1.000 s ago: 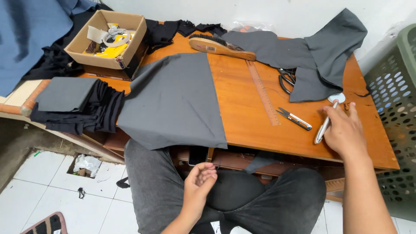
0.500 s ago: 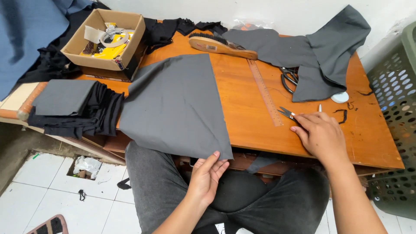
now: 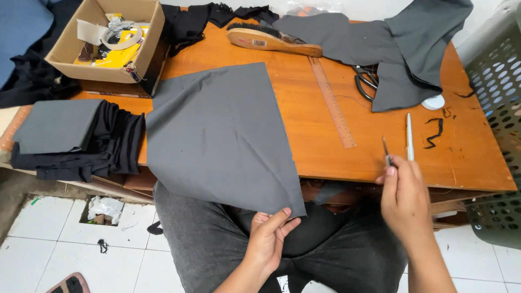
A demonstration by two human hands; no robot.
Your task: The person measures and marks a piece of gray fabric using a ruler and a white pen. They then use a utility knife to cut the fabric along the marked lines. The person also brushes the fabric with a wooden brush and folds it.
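The left hand (image 3: 269, 239) pinches the grey cloth (image 3: 220, 135) corner (hanging off the table), the right hand's (image 3: 404, 198) grip pressed on small snips (image 3: 386, 153).

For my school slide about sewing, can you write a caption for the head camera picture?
Left hand pinches the grey cloth; right hand holds a small snipping tool over the table.
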